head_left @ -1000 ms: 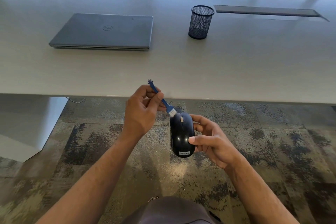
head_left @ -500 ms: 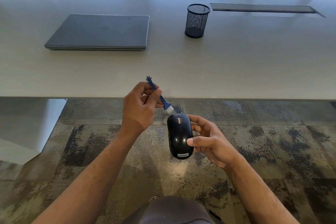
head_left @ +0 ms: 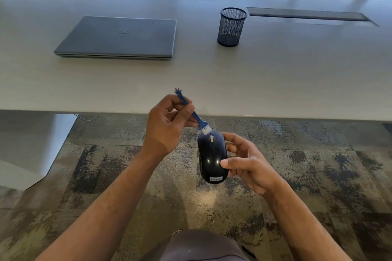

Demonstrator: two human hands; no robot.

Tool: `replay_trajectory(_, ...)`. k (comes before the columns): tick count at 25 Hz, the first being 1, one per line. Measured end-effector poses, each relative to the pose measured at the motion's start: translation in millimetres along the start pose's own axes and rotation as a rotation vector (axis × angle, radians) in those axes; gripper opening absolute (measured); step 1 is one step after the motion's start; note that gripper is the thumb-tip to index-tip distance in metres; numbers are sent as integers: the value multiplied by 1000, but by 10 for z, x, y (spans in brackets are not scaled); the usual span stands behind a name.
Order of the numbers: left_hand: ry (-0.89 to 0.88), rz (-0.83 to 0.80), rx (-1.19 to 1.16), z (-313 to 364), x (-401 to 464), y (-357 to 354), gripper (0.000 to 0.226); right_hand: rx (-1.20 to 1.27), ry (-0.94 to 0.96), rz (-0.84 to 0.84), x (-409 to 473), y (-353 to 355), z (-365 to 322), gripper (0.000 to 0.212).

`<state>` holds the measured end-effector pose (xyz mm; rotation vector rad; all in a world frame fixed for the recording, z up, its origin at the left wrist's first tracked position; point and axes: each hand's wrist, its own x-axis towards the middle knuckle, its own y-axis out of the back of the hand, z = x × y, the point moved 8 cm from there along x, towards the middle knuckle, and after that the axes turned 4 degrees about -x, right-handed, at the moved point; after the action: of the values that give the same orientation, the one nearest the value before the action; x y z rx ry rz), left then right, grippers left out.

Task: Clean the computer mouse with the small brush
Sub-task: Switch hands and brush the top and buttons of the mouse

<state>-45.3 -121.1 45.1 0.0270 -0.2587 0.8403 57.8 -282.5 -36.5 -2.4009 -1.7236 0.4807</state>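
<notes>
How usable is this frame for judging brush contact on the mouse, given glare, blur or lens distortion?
Head view: the centre is sharp, with the brush bristles crisp at the front of the mouse near its wheel; two small highlights on the mouse shell hide nothing; window glare washes the far table; the carpet blurs toward the lower corners; the wide lens bows the table edge slightly.

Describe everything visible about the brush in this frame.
The brush is small, with a thin blue handle that looks plastic, a splayed pronged tip at its far end and a short tuft of white bristles at the near end. The left hand pinches the handle near its middle, slanting it down to the right. The bristles sit at the front edge of the mouse, just ahead of the scroll wheel, held over the floor.
</notes>
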Motion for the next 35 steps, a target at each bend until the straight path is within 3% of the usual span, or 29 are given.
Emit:
replay_trajectory(2, 20, -35, 47, -24, -4, -84, 14, -29, -6, -3, 17, -6, 8, 71)
replay_trajectory(6, 46, 89, 132, -46, 54, 60, 15, -39, -11, 5, 18, 12, 46, 72)
replay_trajectory(11, 51, -54, 35, -61, 52, -129, 14, -23, -4, -14, 37, 7, 51, 70)
replay_trajectory(15, 85, 101, 54, -125, 70, 86, 12, -11, 6, 6, 12, 29, 17, 72)
replay_trajectory(25, 52, 142, -292, -16, -233, 386, 8, 88, 68, 47, 3, 146, -211, 73)
replay_trajectory(28, 17, 71, -363, 39, -340, 371, 7, 121, 85, 47, 15, 149, -262, 75)
replay_trajectory(31, 9, -44, -366, 40, -453, 275, 19, 145, 79, 34, 26, 125, -263, 72)
replay_trajectory(35, -32, -195, -366, 24, -547, 129, 10, 166, 68, 29, 26, 97, -270, 71)
